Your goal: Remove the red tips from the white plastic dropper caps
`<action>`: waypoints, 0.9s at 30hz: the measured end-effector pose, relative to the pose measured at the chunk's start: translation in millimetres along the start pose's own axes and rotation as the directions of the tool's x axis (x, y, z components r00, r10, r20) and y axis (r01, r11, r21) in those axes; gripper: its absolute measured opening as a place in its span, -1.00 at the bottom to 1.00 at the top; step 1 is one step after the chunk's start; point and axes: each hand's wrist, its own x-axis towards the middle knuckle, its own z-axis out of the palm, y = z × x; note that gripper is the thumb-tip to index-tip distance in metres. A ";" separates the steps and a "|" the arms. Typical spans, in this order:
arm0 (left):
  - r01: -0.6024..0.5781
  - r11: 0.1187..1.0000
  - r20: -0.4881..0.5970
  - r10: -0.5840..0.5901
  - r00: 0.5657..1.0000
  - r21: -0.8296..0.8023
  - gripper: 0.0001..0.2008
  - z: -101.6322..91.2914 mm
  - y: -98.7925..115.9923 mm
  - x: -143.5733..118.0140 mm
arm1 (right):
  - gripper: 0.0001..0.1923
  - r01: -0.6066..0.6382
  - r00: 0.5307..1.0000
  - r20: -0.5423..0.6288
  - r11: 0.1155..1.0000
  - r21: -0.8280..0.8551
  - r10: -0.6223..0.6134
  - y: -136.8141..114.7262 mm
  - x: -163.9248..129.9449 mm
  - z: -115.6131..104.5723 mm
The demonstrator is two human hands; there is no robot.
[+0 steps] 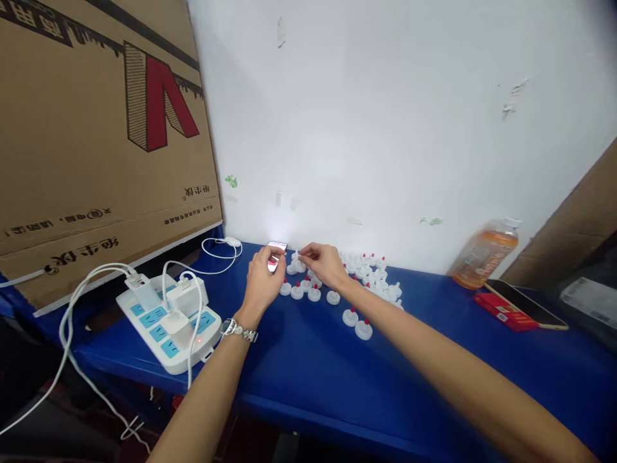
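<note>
My left hand (261, 278), with a metal watch on the wrist, holds a small glowing white device (276, 251) near the back wall. My right hand (324, 263) pinches one small white part (296, 256) just right of that device. Several small white round parts with red tips (363, 329) lie scattered on the blue table (308, 373), most of them under and to the right of my right hand.
A white and blue power strip (166, 328) with chargers and white cables sits at the left. A large cardboard box (96, 128) leans behind it. An orange bottle (483, 254), a red box (504, 312) and a phone (527, 304) lie at the right.
</note>
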 end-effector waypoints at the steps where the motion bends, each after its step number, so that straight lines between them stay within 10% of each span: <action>1: 0.022 1.000 -0.006 -0.022 1.000 0.020 -0.88 -0.7 -3.2 0.9 | -0.89 -0.002 0.999 0.053 0.998 -0.060 0.005 2.9 2.6 5.9; 7: 0.057 0.998 0.009 -0.058 0.998 0.026 -0.90 2.7 -10.3 0.7 | -0.93 0.099 0.970 0.243 0.885 -0.455 0.016 6.7 9.3 13.0; 16: 0.051 0.998 0.113 -0.047 0.992 -0.038 -0.86 3.6 -10.0 -1.4 | -0.78 0.052 0.951 0.279 0.819 -0.572 0.134 2.7 50.9 21.9; 21: -0.036 0.999 0.139 0.033 0.990 0.017 -0.87 7.6 -6.4 -3.9 | -0.84 -0.026 0.952 0.253 0.870 -0.493 0.172 -3.1 47.5 9.3; 27: -0.283 0.941 0.193 0.247 0.950 0.187 -0.67 18.5 18.9 -16.3 | -0.68 -0.076 0.976 0.203 0.997 0.002 0.074 -10.2 -14.5 -42.1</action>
